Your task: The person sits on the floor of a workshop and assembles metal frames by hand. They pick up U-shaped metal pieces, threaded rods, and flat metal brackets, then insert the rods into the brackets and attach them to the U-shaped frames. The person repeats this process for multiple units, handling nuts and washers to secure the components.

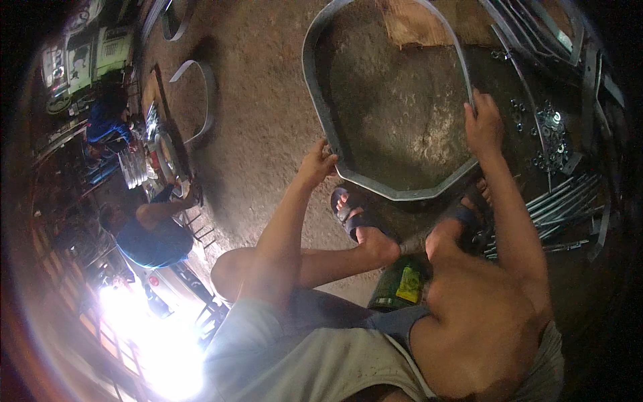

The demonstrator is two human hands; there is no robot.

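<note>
A grey flat metal strip (pixel 402 195), bent into a large rounded loop with angled corners, stands over the floor in front of my feet. Its far part runs out at the top of the picture. My left hand (pixel 317 164) is closed on the loop's near left side, thumb and fingers at the edge. On the right side, higher up, my right hand (pixel 484 124) grips the strip with the fingers wrapped round it. My sandalled feet are close to the loop's near edge.
Loose nuts and washers (pixel 550 124) and a bundle of metal rods (pixel 566 201) lie right. Cardboard (pixel 418 27) lies beyond; a curved strip (pixel 209 100) lies left. Below me is a green container (pixel 392 288). Two people work left, one in blue (pixel 154 238), near bright light.
</note>
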